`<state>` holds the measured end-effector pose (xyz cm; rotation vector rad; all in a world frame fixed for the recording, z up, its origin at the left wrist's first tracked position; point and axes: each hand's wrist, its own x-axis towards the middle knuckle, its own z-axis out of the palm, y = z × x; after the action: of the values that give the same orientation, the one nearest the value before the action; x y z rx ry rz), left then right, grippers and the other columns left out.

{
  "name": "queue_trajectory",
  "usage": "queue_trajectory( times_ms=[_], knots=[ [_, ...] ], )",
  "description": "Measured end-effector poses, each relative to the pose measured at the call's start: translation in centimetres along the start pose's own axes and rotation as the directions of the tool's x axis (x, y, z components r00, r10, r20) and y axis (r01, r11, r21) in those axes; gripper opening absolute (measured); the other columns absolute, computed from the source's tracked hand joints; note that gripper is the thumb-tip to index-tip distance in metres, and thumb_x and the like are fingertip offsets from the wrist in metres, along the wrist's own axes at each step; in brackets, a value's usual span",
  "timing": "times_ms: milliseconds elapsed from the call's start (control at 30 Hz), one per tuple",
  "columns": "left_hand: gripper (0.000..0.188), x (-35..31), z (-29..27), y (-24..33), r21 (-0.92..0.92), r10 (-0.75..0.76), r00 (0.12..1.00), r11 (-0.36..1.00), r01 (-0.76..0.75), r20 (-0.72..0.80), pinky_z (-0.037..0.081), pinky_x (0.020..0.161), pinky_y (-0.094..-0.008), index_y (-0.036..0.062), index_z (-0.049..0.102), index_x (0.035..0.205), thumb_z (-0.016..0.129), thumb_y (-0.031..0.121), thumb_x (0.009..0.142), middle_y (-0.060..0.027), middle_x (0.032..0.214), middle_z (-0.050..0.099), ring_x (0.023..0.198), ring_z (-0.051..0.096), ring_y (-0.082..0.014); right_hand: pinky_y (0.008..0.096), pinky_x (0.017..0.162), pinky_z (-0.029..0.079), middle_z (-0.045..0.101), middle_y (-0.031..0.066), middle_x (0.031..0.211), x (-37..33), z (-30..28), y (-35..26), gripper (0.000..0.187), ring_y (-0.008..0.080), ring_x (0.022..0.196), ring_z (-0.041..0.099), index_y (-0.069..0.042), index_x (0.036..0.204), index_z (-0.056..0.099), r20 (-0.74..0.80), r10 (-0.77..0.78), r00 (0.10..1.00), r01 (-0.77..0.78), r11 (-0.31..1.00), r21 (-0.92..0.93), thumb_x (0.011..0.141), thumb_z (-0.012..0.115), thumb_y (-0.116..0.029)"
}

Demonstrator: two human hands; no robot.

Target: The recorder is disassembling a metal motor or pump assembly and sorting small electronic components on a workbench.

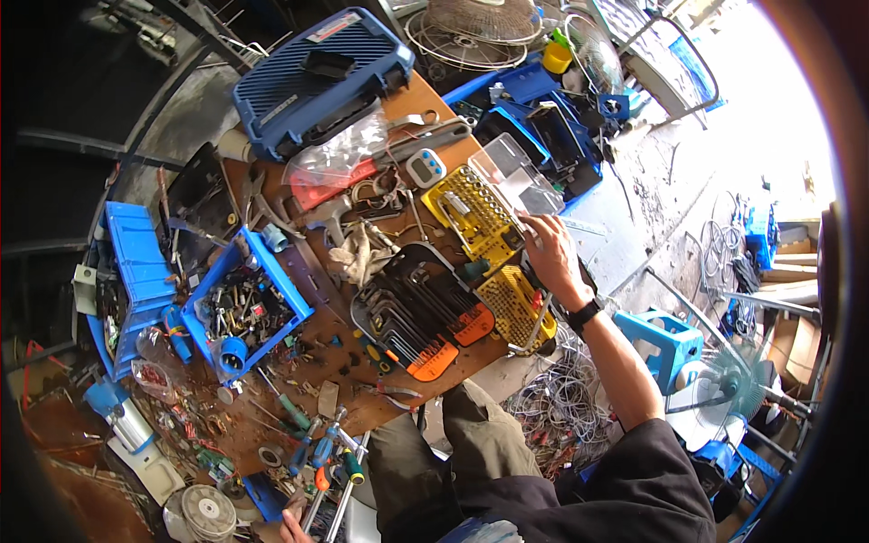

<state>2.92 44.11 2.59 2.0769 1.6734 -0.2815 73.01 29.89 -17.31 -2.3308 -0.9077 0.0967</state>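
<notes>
My right hand (554, 264) is at the right edge of an open yellow socket set case (463, 212). Its fingers are bent together over that edge, beside the clear lid (514, 172). A second yellow case with small bits (509, 306) lies just below it, under my wrist. Next to these, a black pouch of hex keys with orange holders (425, 308) lies open. Only a little of my left hand (293, 528) shows at the bottom edge, by metal tubes (340, 507) and several upright screwdrivers (328, 442). Its fingers are mostly cut off.
The brown table (362, 412) carries a blue bin of bolts (303, 312), a blue tool case (330, 81), a work glove (362, 253) and a small white timer (425, 168). Tangled wires (561, 389) lie on the floor to the right, near a blue stool (661, 348).
</notes>
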Motion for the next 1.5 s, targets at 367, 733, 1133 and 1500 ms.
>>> queue_trajectory(
  times_ms=[367, 733, 1133, 1500],
  knots=[
    [0.059, 1.0, 0.6, 4.6, -0.534, -0.445, 0.894, 0.744, 0.402, 0.053, 0.054, 0.103, -0.0367, -0.0137, 0.065, 0.133, 0.052, 0.041, 0.115, -0.0226, 0.132, 0.073, 0.117, 0.07, -0.0287, 0.0464, 0.097, 0.054, 0.072, 0.016, 0.113, -0.6, -1.2, -5.4, 0.022, 0.0371, 0.107, 0.068, -0.002, 0.114, 0.074, 0.11, -0.044, 0.993, 0.043, 0.999, 0.004, 0.096, 0.072, -0.014],
    [0.038, 1.5, 0.8, 5.2, -0.702, -0.138, 0.99, 0.709, 0.07, -0.041, 0.053, 0.105, -0.0366, -0.009, 0.071, 0.12, 0.054, 0.024, 0.116, -0.0216, 0.127, 0.072, 0.115, 0.069, -0.0257, 0.0442, 0.079, 0.057, 0.073, 0.0198, 0.098, -5.9, 3.6, -9.2, 0.04, 0.0376, 0.09, 0.072, 0.0, 0.117, 0.065, 0.322, 0.105, 0.941, -0.164, 0.973, 0.161, 0.093, 0.083, -0.025],
    [0.044, 0.7, 0.9, 4.2, -0.569, -0.182, 0.981, 0.815, 0.11, -0.07, 0.052, 0.099, -0.0381, -0.0105, 0.068, 0.128, 0.055, 0.03, 0.115, -0.0214, 0.12, 0.069, 0.111, 0.066, -0.0257, 0.0369, 0.076, 0.055, 0.075, 0.0183, 0.093, -6.8, 3.7, -8.4, 0.04, 0.0208, 0.079, 0.069, 0.003, 0.126, 0.067, 0.511, 0.19, 0.838, -0.396, 0.856, 0.332, 0.099, 0.077, -0.025],
    [0.049, 1.3, 1.2, 3.5, -0.691, -0.142, 0.989, 0.719, 0.076, -0.039, 0.054, 0.107, -0.0361, -0.0126, 0.063, 0.131, 0.051, 0.032, 0.117, -0.0197, 0.131, 0.07, 0.121, 0.069, -0.0247, 0.0257, 0.081, 0.054, 0.077, 0.0041, 0.105, -11.1, 2.1, -9.0, 0.031, 0.0063, 0.092, 0.066, 0.003, 0.129, 0.066, 0.587, 0.265, 0.765, -0.606, 0.604, 0.518, 0.108, 0.069, -0.02]
  ],
)
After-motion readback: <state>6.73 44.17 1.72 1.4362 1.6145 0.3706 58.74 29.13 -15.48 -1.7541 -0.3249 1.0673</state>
